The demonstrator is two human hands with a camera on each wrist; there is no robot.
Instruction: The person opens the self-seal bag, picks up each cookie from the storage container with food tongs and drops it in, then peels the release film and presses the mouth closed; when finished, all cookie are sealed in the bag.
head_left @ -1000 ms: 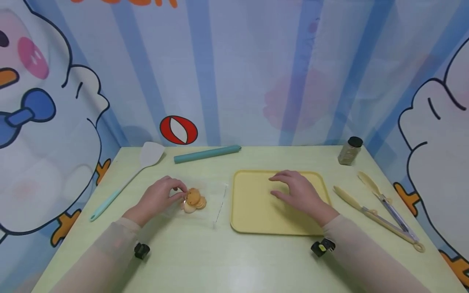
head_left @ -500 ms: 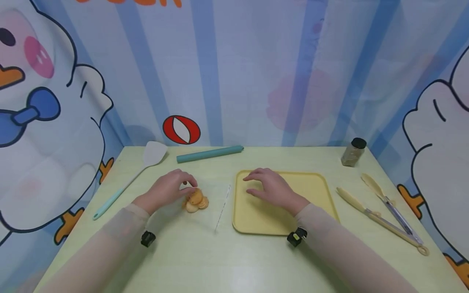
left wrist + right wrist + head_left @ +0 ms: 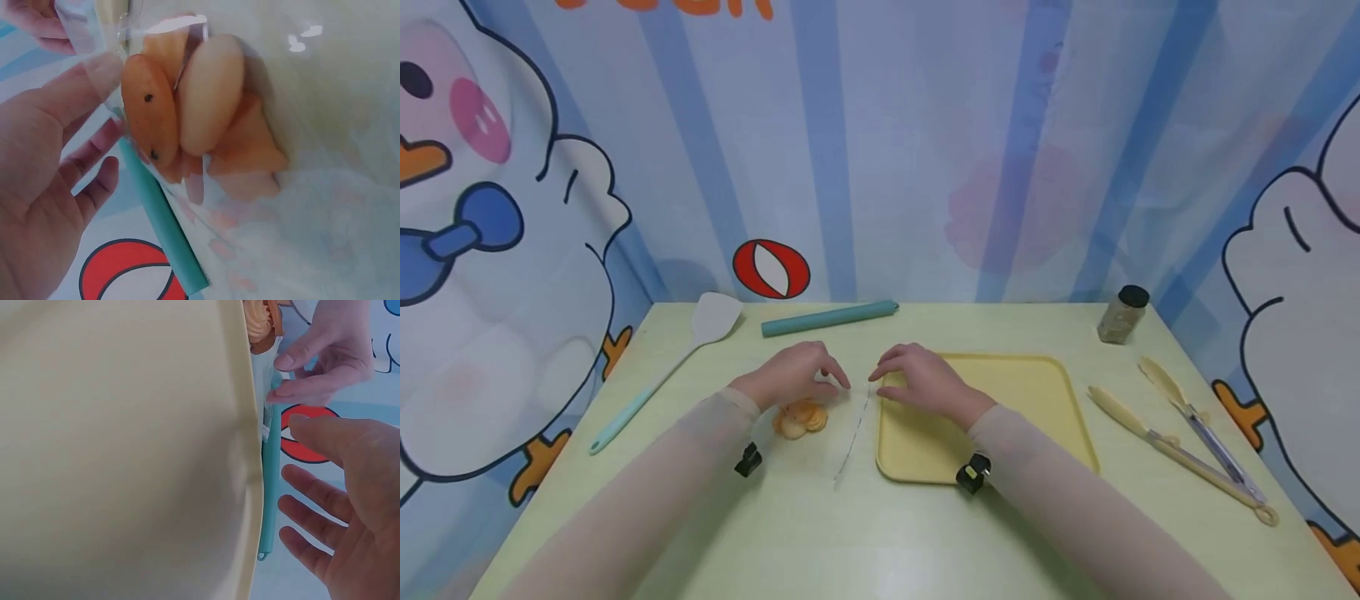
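Note:
A clear plastic bag (image 3: pixel 854 433) lies left of the tray, its edge showing as a thin slanting line. Orange and cream biscuit-like pieces (image 3: pixel 801 418) are bunched inside; the left wrist view shows dark dots on one orange piece (image 3: pixel 150 112). My left hand (image 3: pixel 793 373) hovers just beyond the pieces, loosely bent fingers pointing right, fingertips near the bag's far edge. Film overlaps its fingertips in the left wrist view. Facing it, my right hand (image 3: pixel 925 383) has relaxed fingers, with its tips around the tray's left rim and the bag's far corner.
A yellow tray (image 3: pixel 1000 450) sits beneath the right forearm. Behind are a teal rod (image 3: pixel 830 318) and, at left, a spatula (image 3: pixel 681 358). A black-lidded jar (image 3: pixel 1122 317) and tongs (image 3: pixel 1180 454) stand and lie at right. A striped cartoon curtain (image 3: pixel 910 150) backs the table.
My left hand has moved right, past the pieces towards the bag's edge. My right hand has travelled left across the tray, so the two hands are now close together.

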